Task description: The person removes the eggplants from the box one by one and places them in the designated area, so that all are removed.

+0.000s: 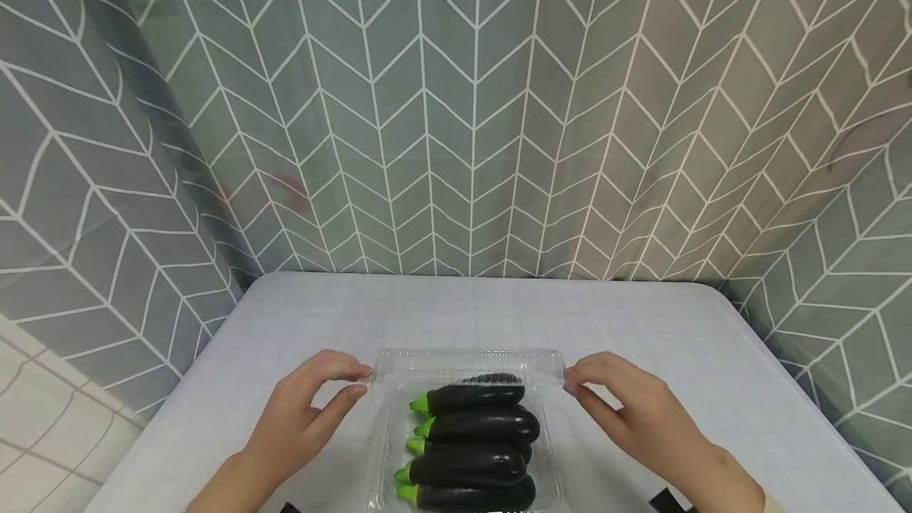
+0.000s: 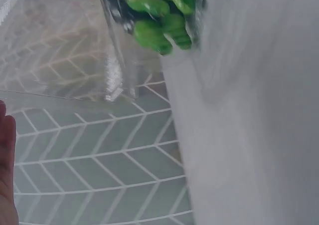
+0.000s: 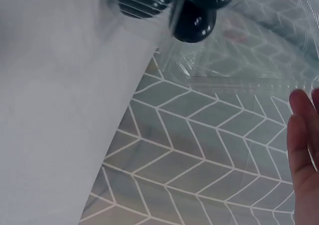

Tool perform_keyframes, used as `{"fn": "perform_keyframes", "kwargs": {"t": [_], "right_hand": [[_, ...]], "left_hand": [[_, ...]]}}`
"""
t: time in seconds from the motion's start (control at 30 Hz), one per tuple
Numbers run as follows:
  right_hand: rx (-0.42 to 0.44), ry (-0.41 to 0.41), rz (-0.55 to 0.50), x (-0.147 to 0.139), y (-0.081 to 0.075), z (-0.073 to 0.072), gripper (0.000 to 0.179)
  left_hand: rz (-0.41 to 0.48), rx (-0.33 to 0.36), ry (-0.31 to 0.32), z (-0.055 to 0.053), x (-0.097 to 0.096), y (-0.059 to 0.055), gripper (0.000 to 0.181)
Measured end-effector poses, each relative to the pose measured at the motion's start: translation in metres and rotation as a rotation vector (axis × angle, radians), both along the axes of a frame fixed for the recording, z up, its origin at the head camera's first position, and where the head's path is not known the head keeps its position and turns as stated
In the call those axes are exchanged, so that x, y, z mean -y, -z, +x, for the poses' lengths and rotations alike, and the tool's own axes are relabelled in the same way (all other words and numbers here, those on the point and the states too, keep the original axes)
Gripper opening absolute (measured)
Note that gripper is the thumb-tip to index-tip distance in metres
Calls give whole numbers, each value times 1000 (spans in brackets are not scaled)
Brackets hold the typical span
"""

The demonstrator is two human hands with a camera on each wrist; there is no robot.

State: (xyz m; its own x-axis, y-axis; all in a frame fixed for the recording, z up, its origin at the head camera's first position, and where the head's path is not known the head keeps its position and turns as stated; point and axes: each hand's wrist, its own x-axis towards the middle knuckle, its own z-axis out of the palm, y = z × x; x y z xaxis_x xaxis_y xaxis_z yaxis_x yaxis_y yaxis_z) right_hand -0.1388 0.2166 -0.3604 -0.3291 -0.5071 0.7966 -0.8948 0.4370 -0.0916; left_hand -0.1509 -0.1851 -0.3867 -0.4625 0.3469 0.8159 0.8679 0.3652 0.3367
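Observation:
A clear plastic clamshell box [image 1: 558,461] stands on the table with its hinged lid [image 1: 466,358] raised. Inside lie several dark eggplants [image 1: 473,464], stacked side by side with their green stem ends [image 2: 149,33] to the left. My left hand [image 1: 306,410] pinches the lid's left edge between thumb and forefinger. On the opposite side, my right hand [image 1: 637,410] pinches the lid's right edge the same way. In the right wrist view its fingertips [image 3: 300,103] meet the lid's rim. The left wrist view catches only part of the left hand's fingers at its border.
The table has a white cloth [image 1: 313,315] with rounded far corners. Grey curtains [image 1: 456,101] with a white chevron pattern hang behind and on both sides. White tiles [image 1: 50,418] show at the lower left.

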Motion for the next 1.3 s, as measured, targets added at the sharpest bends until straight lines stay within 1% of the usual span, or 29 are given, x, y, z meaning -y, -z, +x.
{"fn": "perform_keyframes", "kwargs": {"t": [0.03, 0.1, 0.17, 0.23, 0.3, 0.33, 0.4, 0.5, 0.53, 0.6, 0.67, 0.7, 0.77, 0.83, 0.9, 0.93, 1.0, 1.07, 1.13, 1.2, 1.3], "right_hand": [[6, 17, -12, 0, -1, -5, 23], [17, 60, -32, 1, -2, -13, 24], [32, 106, -52, 2, -3, -23, 26], [63, 143, -73, 4, -5, -32, 21], [101, 173, -100, 7, -5, -41, 17], [127, 185, -118, 8, -5, -46, 21], [190, 219, -151, 10, -5, -54, 35], [279, 261, -210, 13, -2, -67, 54], [308, 272, -230, 14, -1, -71, 61], [360, 285, -260, 15, 4, -78, 74], [400, 293, -272, 16, 10, -83, 81], [418, 300, -268, 17, 14, -85, 80], [447, 312, -244, 16, 22, -86, 71], [478, 332, -204, 15, 32, -86, 57], [521, 348, -156, 13, 42, -84, 43], [547, 352, -133, 12, 47, -82, 38], [602, 354, -89, 10, 55, -81, 33], [650, 346, -54, 9, 61, -80, 31], [683, 338, -27, 9, 63, -80, 29], [699, 338, -7, 9, 64, -80, 27], [710, 346, 21, 9, 65, -80, 25]], "left_hand": [[3, 46, -24, -6, 0, 3, 17], [-6, 135, -68, -18, -1, 8, 28], [-13, 214, -77, -31, -2, 15, 39], [-7, 266, -78, -42, -4, 23, 44], [4, 319, -75, -51, -4, 31, 48], [15, 358, -73, -54, -5, 34, 51], [34, 433, -76, -60, -6, 40, 56], [54, 555, -77, -66, -8, 45, 62], [67, 588, -72, -67, -9, 46, 63], [87, 631, -71, -69, -10, 47, 65], [107, 652, -69, -71, -12, 47, 64], [106, 648, -71, -72, -13, 47, 62], [87, 628, -88, -74, -15, 46, 53], [46, 587, -107, -76, -17, 46, 39], [1, 565, -133, -79, -19, 46, 24], [-20, 559, -146, -79, -20, 45, 19], [-63, 560, -171, -81, -20, 45, 15], [-98, 587, -194, -81, -20, 45, 16], [-134, 617, -214, -81, -19, 48, 17], [-163, 657, -232, -81, -18, 50, 18], [-182, 717, -244, -80, -17, 54, 18]]}}
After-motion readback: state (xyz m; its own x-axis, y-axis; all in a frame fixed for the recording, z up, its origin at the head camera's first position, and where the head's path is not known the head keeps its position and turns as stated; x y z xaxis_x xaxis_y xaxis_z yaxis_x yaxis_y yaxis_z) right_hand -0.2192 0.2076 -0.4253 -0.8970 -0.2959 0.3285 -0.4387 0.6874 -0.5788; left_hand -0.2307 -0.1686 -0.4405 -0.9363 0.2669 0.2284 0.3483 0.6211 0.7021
